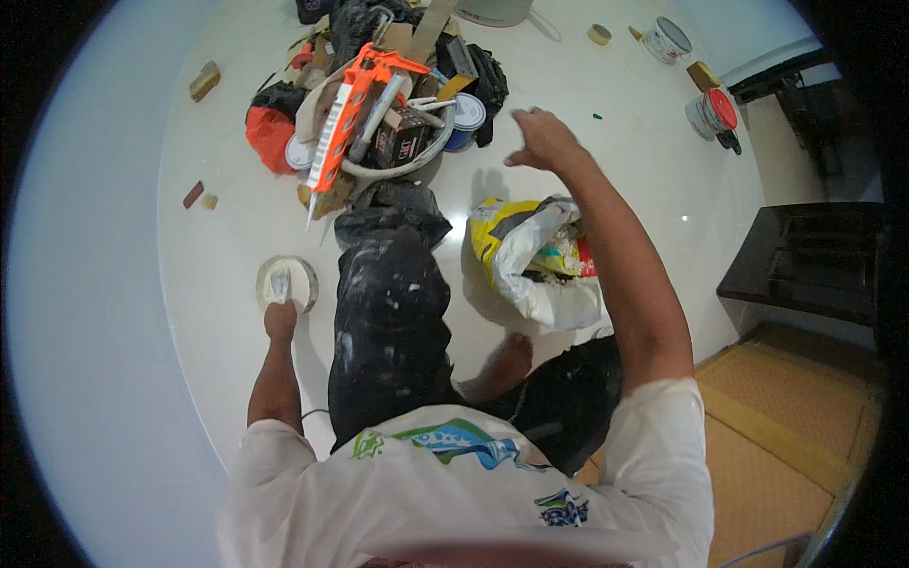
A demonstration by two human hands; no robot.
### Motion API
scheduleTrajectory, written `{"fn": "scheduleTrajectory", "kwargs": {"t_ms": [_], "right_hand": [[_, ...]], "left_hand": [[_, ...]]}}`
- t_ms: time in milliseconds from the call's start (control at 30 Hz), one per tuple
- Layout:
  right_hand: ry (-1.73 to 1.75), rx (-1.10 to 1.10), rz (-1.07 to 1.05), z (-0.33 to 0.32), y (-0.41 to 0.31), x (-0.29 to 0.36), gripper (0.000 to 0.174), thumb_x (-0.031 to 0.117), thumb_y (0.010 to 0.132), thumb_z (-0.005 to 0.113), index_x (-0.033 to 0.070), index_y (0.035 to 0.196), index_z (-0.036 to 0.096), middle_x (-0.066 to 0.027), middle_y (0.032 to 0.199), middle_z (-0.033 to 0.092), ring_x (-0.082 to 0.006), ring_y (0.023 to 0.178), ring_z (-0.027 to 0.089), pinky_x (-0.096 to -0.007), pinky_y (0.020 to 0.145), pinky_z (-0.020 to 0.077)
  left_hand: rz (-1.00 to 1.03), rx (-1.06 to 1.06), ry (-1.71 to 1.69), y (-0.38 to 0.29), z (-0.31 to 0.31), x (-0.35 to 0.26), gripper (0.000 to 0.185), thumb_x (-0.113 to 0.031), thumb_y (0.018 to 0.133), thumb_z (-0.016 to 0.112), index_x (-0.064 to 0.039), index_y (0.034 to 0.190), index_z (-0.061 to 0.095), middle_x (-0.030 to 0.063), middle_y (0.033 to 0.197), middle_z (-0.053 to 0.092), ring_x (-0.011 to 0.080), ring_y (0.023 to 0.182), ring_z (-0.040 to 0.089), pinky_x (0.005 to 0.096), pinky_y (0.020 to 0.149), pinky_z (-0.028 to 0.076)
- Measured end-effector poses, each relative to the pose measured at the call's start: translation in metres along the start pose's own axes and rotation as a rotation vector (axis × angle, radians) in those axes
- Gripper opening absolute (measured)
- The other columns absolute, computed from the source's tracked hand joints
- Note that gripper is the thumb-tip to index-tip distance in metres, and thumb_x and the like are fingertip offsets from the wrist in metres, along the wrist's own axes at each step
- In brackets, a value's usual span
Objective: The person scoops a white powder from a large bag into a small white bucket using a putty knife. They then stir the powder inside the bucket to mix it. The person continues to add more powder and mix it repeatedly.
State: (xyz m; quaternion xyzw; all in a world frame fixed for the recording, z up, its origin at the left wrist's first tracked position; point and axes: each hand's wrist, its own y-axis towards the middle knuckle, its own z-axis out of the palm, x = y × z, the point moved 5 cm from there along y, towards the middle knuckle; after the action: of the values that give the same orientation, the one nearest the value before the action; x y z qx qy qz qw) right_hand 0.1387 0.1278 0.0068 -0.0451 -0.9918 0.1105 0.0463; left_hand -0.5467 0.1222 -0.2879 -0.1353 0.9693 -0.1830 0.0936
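Note:
My left hand (281,321) grips what looks like a putty knife (281,285), its pale, smeared blade over a round shallow container (313,278) of cream-white paste. The handle is hidden in my fist. My right hand (548,139) is held out in front of me, fingers curved and thumb apart, with nothing in it. Below that arm stands a white and yellow plastic bag (529,255), its mouth rolled down. Packaging and crumbly pale material show inside, and my forearm covers part of its right side.
Ahead, a heaped tub (398,170) holds an orange caulking gun (344,124), boxes and tools. A lidded can (469,117) stands beside it. A tape roll (599,34), a white bucket (667,40) and a red-lidded tub (710,113) are farther right. A wall (92,284) runs along my left.

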Motion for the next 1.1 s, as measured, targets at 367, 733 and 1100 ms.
{"fn": "scheduleTrajectory", "kwargs": {"t_ms": [367,733,1100], "right_hand": [[0.059,0.096,-0.09,0.14,0.196,-0.003,0.145,0.059,0.053,0.103,0.008,0.168,0.031,-0.0307,0.169,0.035,-0.0506,0.159,0.031,-0.0564,0.125,0.0397],[0.158,-0.12,-0.085,0.106,0.151,-0.046,0.103,0.046,0.065,0.095,0.003,0.148,0.052,-0.0261,0.13,0.063,-0.0452,0.122,0.064,-0.0566,0.103,0.0535],[0.061,0.032,0.107,0.116,0.031,-0.139,0.092,0.041,0.067,0.095,0.004,0.14,0.055,-0.0251,0.126,0.064,-0.0433,0.122,0.064,-0.0577,0.1,0.0536]], "left_hand": [[-0.1,0.043,0.082,-0.023,-0.03,-0.013,0.064,-0.041,0.084,0.08,0.009,0.123,0.067,0.0344,0.116,0.072,0.052,0.109,0.072,0.058,0.096,0.059],[0.271,0.145,-0.458,-0.031,-0.101,-0.18,0.063,-0.04,0.099,0.078,0.005,0.141,0.062,0.025,0.12,0.07,0.0353,0.11,0.07,0.0487,0.097,0.057],[0.206,0.522,-0.2,-0.037,-0.119,-0.375,0.068,-0.064,0.104,0.06,0.002,0.113,0.071,0.014,0.075,0.071,0.0219,0.064,0.071,0.036,0.061,0.054]]}}
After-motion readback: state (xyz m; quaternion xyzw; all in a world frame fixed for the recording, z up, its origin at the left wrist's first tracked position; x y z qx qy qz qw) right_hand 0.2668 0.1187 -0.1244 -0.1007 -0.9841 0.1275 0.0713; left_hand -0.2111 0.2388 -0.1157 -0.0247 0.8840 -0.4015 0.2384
